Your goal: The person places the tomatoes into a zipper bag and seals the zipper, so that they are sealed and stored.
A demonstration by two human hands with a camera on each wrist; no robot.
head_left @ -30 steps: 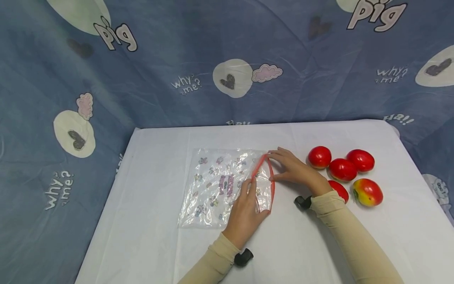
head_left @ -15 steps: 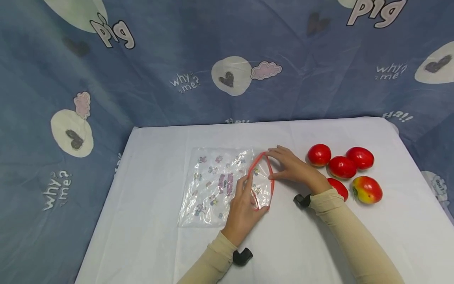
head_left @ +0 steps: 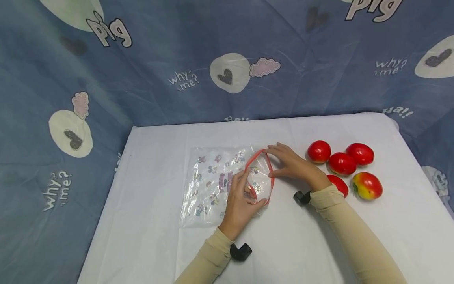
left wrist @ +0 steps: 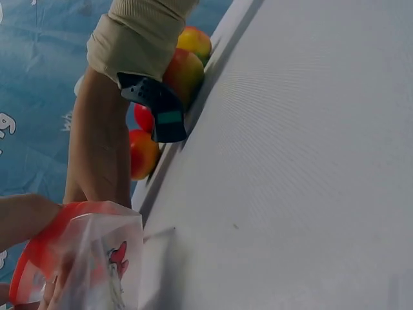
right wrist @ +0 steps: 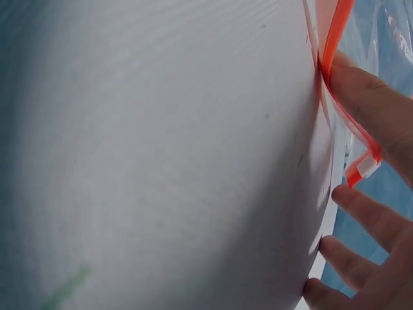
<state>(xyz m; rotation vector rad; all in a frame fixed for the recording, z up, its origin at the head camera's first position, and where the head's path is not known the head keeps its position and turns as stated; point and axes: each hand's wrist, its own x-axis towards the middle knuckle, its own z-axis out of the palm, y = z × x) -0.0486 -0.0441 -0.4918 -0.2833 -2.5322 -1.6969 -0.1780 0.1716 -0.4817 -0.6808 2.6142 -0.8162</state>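
Observation:
A clear zip bag [head_left: 203, 193] printed with small cartoon figures lies flat on the white table, its red-edged mouth spread into an oval on the right. My left hand [head_left: 237, 211] holds the near side of the mouth, thumb at the near corner and fingers curled at the left rim, some showing inside the opening. At the far corner my right hand [head_left: 292, 163] holds the red rim [right wrist: 339, 29] between thumb and index finger; its other fingers stretch out in the right wrist view. A white zip slider [right wrist: 369, 166] sits at the rim's end.
Several shiny red fruits, one a red-and-yellow fruit [head_left: 367, 185], lie right of the bag beside the right forearm. A black wrist camera [head_left: 241, 251] sits on each wrist. A blue printed cloth [head_left: 159, 98] hangs behind the white table [head_left: 142, 205].
The bag's mouth has widened: my left hand has drawn its left rim leftward and slightly up, while the right hand keeps its place at the far corner. The view has tilted slightly.

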